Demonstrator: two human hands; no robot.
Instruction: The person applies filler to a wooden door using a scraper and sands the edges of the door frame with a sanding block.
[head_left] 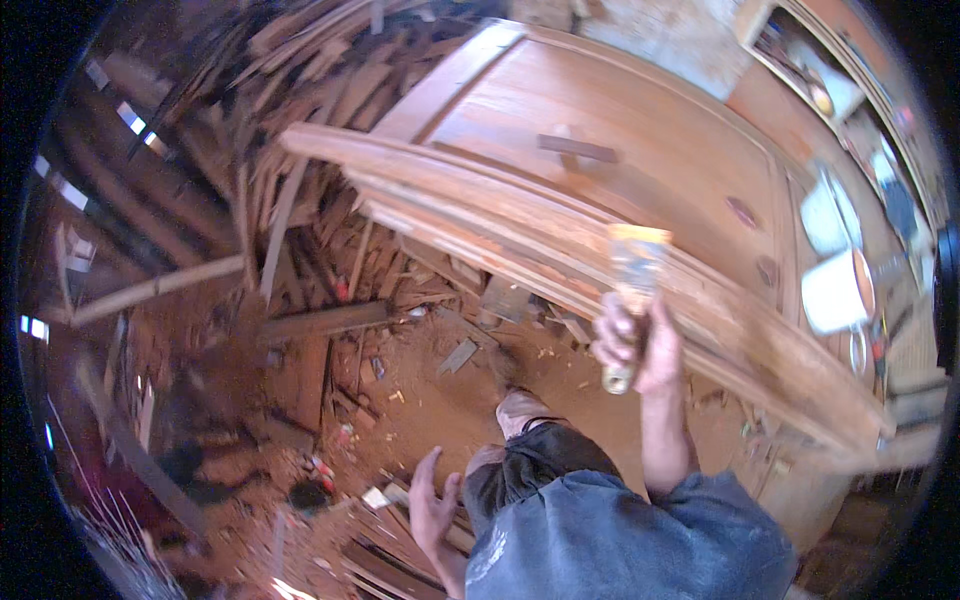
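A blue shirt [620, 545] is nearest. The biggest thing past it is a wide wood door [650, 115], lying flat. Long boards [480, 195] run along its near side. On the right, a white pot [832, 293] stands by the far end of the door. The left hand [430, 515] is down low over some wood strips [375, 560], with its fingers spread wide and nothing to be seen in it. The right hand [657, 362] is closed around the handle of a brush [638, 258]. The brush is over the long boards with its bristles pointing away from the body; it is too blurry to tell if they touch the wood. For good brush work, I think a snug but soft hold is best, with long, light strokes that follow the lines in the wood. A small dark block [577, 148] is on the door, so the brush should go neatly around it.
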